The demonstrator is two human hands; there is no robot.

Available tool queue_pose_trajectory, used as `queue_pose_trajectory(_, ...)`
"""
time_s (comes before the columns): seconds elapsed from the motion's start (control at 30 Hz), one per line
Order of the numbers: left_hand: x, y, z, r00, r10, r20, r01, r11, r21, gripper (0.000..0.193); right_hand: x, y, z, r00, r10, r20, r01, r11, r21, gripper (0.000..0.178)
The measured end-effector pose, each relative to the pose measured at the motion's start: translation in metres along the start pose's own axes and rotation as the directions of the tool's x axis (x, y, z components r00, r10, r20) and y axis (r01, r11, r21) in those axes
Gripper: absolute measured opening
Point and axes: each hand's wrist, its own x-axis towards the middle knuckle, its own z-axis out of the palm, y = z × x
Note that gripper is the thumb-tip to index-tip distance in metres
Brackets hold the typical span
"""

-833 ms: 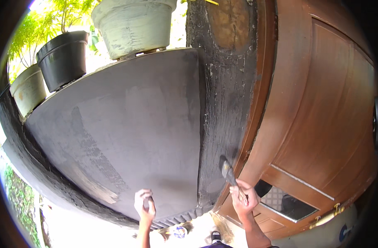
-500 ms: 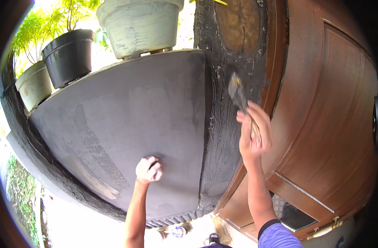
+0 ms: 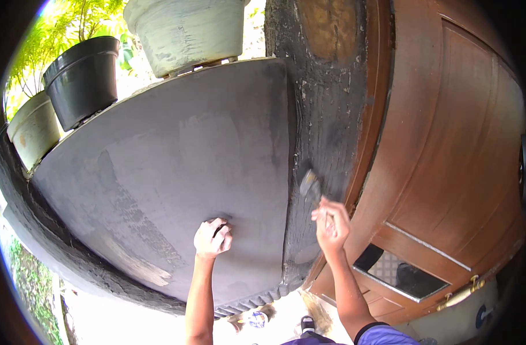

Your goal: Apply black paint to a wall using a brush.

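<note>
R hand (image 3: 332,225) closed round paintbrush (image 3: 312,187), bristles nr L edge of dk pillar (image 3: 329,123); L hand (image 3: 212,237) curled, nr btm R of grey wall (image 3: 205,144), can't tell if holding anything. 3 flowerpots (image 3: 83,81) along wall's top edge.

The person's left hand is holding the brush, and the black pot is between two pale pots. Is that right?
Not quite: the head view shows the brush in the right hand, not the left hand. The black pot is indeed between two pale pots.
</note>
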Motion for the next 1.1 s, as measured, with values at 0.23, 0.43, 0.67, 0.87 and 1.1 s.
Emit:
queue_pose_trajectory(0.23,0.0,-0.002,-0.001,1.0,0.022,0.016,-0.022,1.0,-0.019,0.025,-0.052,-0.009,-0.007,0.945,0.319,0.068,-0.324,0.942,0.09,0.005)
queue_pose_trajectory(0.43,0.009,0.0,-0.004,0.997,0.05,0.063,-0.045,0.995,-0.084,0.022,0.074,-0.05,0.006,0.954,0.089,-0.286,-0.047,0.987,0.151,0.016)
queue_pose_trajectory(0.67,0.002,0.003,-0.001,0.993,0.04,0.111,-0.036,0.999,-0.039,0.017,0.011,0.003,0.021,0.975,0.034,-0.22,-0.019,0.997,0.068,0.012)
queue_pose_trajectory(0.87,0.01,0.009,0.0,0.987,0.062,0.145,-0.058,0.998,-0.03,0.016,-0.176,0.048,-0.007,0.868,0.496,0.013,-0.495,0.868,-0.038,0.019)
queue_pose_trajectory(1.1,0.023,0.017,-0.007,0.98,0.028,0.196,-0.01,0.995,-0.096,0.014,-0.318,0.028,-0.096,0.423,0.906,0.039,-0.902,0.416,0.112,0.019)
